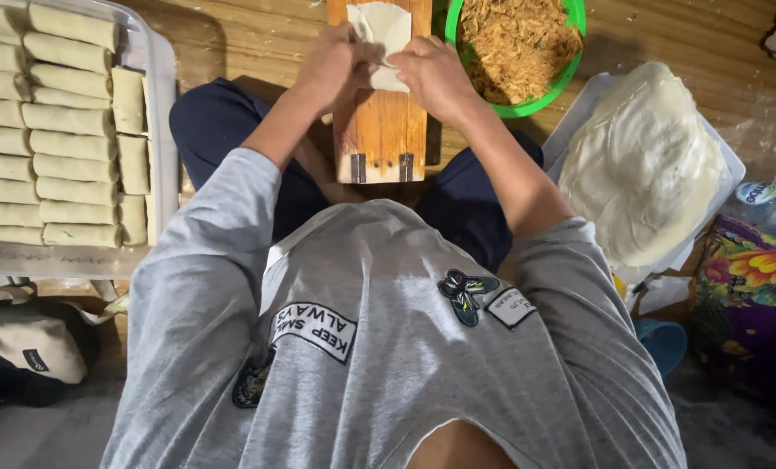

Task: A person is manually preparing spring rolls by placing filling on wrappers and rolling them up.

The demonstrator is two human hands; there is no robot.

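A thin pale wrapper (386, 30) lies on a small wooden board (379, 130) between my knees. My left hand (334, 65) and my right hand (434, 76) both pinch the wrapper's near edge, fingers closed on it, folding it over. Whatever lies inside the fold is hidden by my fingers. A green bowl (544, 95) of shredded brown filling stands just right of the board.
A clear tray (160, 130) packed with several pale finished rolls sits at the left. A stack of round wrappers (644, 165) rests on a white tray at the right. A colourful flowered bag (749, 287) and a beige cloth bag (32, 343) lie on the wooden floor.
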